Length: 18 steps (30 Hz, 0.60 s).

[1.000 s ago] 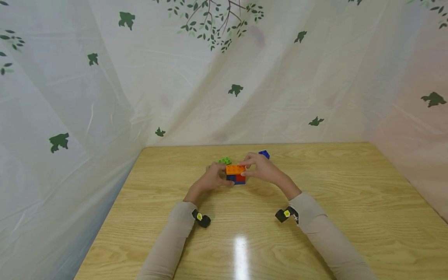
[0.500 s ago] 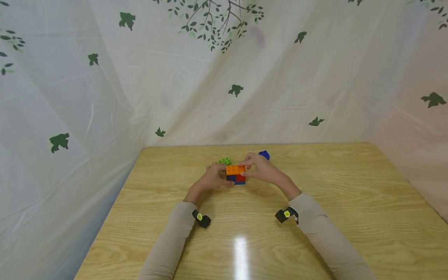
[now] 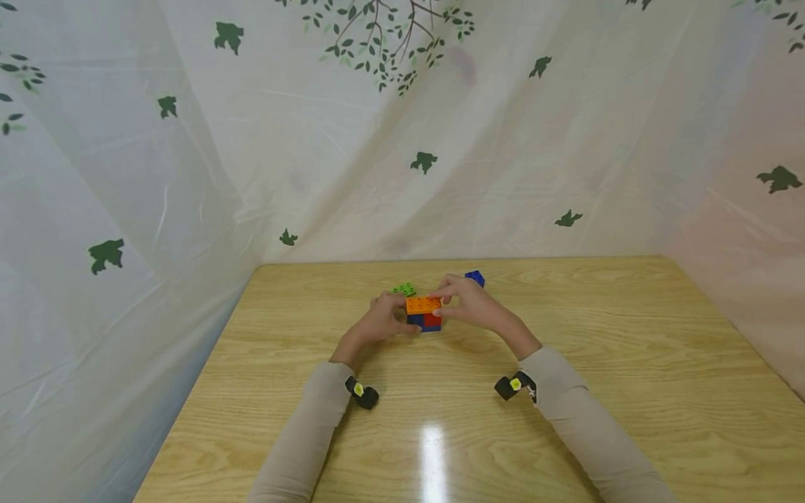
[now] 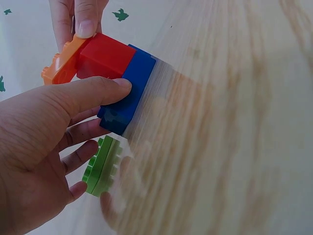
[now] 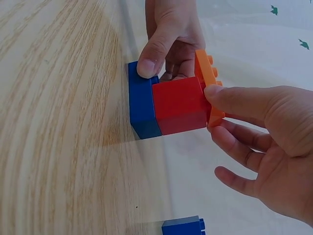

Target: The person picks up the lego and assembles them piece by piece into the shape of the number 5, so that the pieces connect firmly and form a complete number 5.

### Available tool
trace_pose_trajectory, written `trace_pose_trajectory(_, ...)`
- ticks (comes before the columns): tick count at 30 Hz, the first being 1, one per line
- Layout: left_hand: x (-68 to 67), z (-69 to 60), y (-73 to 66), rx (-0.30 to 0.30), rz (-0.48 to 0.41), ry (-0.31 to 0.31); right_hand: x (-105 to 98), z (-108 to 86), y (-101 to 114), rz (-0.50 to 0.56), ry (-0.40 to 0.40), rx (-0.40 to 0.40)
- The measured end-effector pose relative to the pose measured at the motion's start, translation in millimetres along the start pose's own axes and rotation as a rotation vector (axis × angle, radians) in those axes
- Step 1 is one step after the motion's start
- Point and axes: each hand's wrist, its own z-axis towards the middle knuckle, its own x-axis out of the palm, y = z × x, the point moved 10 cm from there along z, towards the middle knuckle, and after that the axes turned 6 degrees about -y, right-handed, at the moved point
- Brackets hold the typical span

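Near the far side of the table stands a small stack of toy building bricks. At its bottom lies a blue brick (image 5: 142, 103); a red block (image 5: 178, 105) sits on one end of it. An orange brick (image 3: 423, 304) with studs tops the stack. My left hand (image 3: 379, 320) grips the blue brick from the left, thumb on its near side; its other fingers are partly hidden behind. From the right, my right hand (image 3: 472, 304) pinches the right end of the orange brick between thumb and fingers. Whether the orange brick is fully pressed down, I cannot tell.
A green brick (image 4: 102, 164) lies on the wooden table (image 3: 440, 391) just behind my left hand. Another blue brick (image 3: 476, 277) lies behind my right hand. A pale curtain (image 3: 352, 175) with leaf and bird prints hangs along the back and sides.
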Motion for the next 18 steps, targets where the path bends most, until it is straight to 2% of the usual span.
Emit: trace_pose_trajectory(18, -0.5, -0.4, -0.8, 0.002, -0.003, -0.002, -0.5, -0.3, -2.7, -0.011, 0.008, 0.013)
